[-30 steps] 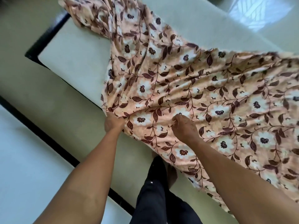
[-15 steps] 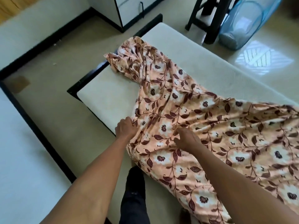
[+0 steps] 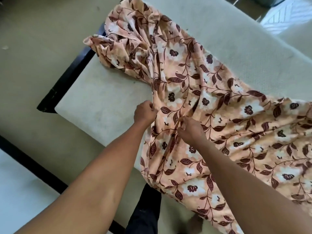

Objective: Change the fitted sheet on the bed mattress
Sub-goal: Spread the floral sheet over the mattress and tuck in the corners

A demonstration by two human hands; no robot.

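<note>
Near bare cream mattress point(image 3: 101, 105)'s left edge, left hand point(image 3: 144, 113) and right hand point(image 3: 190, 130) pinch peach floral fitted sheet point(image 3: 211, 102). Soft, light, bunches easily; best gripped along its hem.

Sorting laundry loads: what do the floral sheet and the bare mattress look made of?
The floral sheet: thin printed cloth, probably cotton, matte; it gathers in soft folds. The mattress: pale, matte, finely textured fabric cover; filling hidden.
</note>
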